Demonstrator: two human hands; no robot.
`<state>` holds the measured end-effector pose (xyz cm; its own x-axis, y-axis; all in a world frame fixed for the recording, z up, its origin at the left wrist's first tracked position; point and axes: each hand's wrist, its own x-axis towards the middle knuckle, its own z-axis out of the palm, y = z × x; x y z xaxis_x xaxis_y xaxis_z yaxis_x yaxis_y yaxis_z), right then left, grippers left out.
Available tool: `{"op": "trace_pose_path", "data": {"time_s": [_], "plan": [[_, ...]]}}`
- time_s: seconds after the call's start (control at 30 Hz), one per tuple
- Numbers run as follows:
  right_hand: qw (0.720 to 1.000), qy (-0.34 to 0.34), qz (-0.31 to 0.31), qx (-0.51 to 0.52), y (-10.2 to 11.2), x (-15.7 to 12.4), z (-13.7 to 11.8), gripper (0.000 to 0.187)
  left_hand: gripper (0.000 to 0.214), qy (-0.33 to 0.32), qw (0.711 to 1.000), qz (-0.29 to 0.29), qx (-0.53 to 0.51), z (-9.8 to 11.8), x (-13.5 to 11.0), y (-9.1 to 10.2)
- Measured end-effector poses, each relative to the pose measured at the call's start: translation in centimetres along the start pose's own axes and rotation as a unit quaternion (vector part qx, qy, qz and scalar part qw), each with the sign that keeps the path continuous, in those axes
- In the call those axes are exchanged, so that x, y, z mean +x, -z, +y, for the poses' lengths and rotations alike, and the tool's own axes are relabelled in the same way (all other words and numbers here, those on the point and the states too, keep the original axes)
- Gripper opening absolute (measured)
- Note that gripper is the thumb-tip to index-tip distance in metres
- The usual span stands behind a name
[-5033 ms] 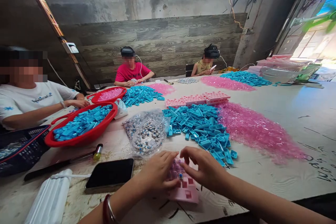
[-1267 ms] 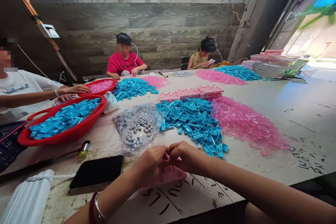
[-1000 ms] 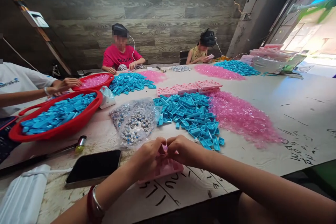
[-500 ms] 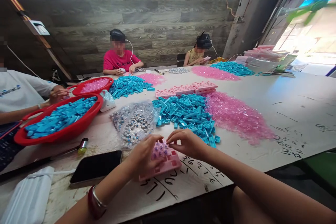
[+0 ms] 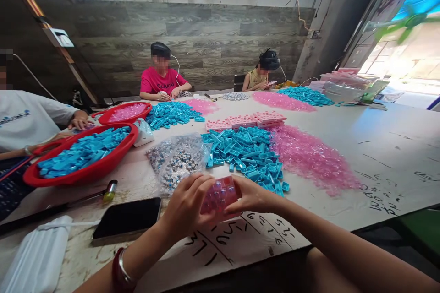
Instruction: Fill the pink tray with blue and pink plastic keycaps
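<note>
A pink plastic block with square holes is held between my two hands, tilted up toward me above the table's front edge. Small clear purplish parts sit in several of its holes. My left hand grips the left side of the block, and my right hand has its fingers around the right side. Just beyond lies a heap of blue plastic pieces. A clear bag of small metallic parts rests behind my left hand. Loose pink clear pieces spread to the right of the blue heap.
Left of my hands lie a phone, a hammer and a white cabled block. Red baskets hold blue and pink pieces. More pink blocks stand behind the heap. Three co-workers sit around the table.
The pink block has been raised off the table and tilted toward me. My right hand has moved from above its holes to grip its right side.
</note>
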<state>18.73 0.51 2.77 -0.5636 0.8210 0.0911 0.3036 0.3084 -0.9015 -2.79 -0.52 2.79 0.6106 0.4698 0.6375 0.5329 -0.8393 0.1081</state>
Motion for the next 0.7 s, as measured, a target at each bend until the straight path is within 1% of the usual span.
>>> {"op": "trace_pose_path", "data": {"time_s": [0.07,0.13,0.2,0.33,0.4,0.5,0.6,0.7], "plan": [[0.999,-0.007,-0.005,0.053,-0.5,0.1,-0.2,0.034,0.059,-0.034,0.999,0.01,0.015,0.2,0.1,0.2],[0.995,-0.019,0.011,0.093,-0.9,0.2,-0.5,0.026,0.058,-0.04,0.999,0.009,0.018,0.2,0.2,0.4],[0.993,-0.027,0.029,0.116,-1.2,0.3,-1.0,0.027,0.061,-0.011,1.0,-0.001,0.005,0.3,0.3,0.6],[0.989,-0.037,0.05,0.137,-1.8,0.4,-2.0,0.033,0.078,0.1,0.994,-0.038,-0.031,0.4,0.5,1.0],[0.986,-0.044,0.066,0.147,-2.1,0.4,-2.2,0.037,0.078,0.133,0.989,-0.048,-0.035,0.4,0.6,1.1],[0.983,-0.051,0.084,0.152,-2.6,0.5,-2.1,0.041,0.076,0.145,0.987,-0.056,-0.039,0.1,0.5,1.0],[0.983,-0.05,0.094,0.149,-3.0,0.6,-1.7,0.039,0.073,0.136,0.988,-0.057,-0.044,-0.2,0.5,0.9],[0.979,-0.049,0.108,0.167,-3.2,0.7,-1.4,0.039,0.07,0.123,0.99,-0.056,-0.042,-0.2,0.4,0.9]]}}
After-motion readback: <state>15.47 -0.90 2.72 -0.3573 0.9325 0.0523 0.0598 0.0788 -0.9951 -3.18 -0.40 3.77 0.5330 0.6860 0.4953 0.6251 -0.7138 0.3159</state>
